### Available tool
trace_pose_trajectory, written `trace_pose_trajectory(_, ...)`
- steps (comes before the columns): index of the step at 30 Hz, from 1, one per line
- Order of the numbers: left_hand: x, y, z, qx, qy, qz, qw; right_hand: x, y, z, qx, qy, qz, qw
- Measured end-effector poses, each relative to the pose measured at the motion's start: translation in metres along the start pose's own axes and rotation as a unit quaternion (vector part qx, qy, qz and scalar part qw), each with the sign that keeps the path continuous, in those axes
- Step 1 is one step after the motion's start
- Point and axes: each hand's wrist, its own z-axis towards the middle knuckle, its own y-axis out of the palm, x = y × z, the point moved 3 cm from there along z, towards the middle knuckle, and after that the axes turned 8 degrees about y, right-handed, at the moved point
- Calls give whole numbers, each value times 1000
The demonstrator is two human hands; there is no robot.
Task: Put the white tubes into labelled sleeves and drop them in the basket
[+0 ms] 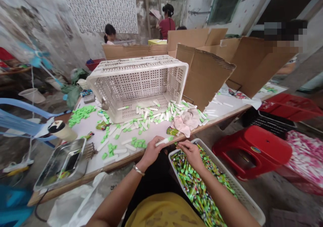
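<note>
My left hand holds a white tube with a green cap at the table's front edge. Just right of it, my right hand has its fingers pinched together over the near end of a basket; what they hold is too small to make out. That basket is full of colourfully wrapped tubes with green caps. On the table lie many white tubes, loose green caps, a pink cloth and a stack of printed wrappers.
A white crate lies on its side on the table. Cardboard stands behind. Left are a metal tray and a blue chair; right, a red stool. People are in the background.
</note>
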Motion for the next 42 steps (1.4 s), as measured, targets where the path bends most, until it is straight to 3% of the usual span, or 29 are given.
trace_pose_trajectory(8, 8, -11, 6, 67, 34, 18, 997, 17, 6, 6, -103, 136, 71, 983)
trace_pose_trajectory(10, 10, -9, 6, 48, 47, 31, 997, 15, 8, 5, -99, 136, 81, 982)
trace_pose_trajectory(14, 17, 3, 3, -43, 43, 32, 998, 8, 13, 2, -60, 125, 57, 989)
trace_pose_trajectory(17, 20, 13, 1, -89, 40, 34, 995, 6, 20, -2, -77, 108, 14, 991)
trace_pose_trajectory(21, 16, 15, 0, -76, 41, 57, 995, 15, 19, -2, -117, 103, -13, 988)
trace_pose_trajectory(25, 0, 4, -2, -19, 15, 67, 997, 34, -4, 29, -111, 60, -115, 985)
trace_pose_trajectory(26, -4, 1, -4, -10, 11, 61, 998, 39, -12, 43, -86, 51, -183, 978)
trace_pose_trajectory(28, -12, -2, -7, -1, 7, 47, 999, 49, -27, 74, -16, 60, -353, 934)
trace_pose_trajectory(31, -25, -6, -11, 7, -15, 34, 999, 62, -33, 115, 41, 81, -462, 882)
trace_pose_trajectory(35, -38, -12, -13, 24, -47, 16, 998, 81, -19, 146, 23, 88, -535, 840)
trace_pose_trajectory(42, -56, -26, -10, 49, -78, 10, 996, 92, -10, 165, -61, 51, -620, 780)
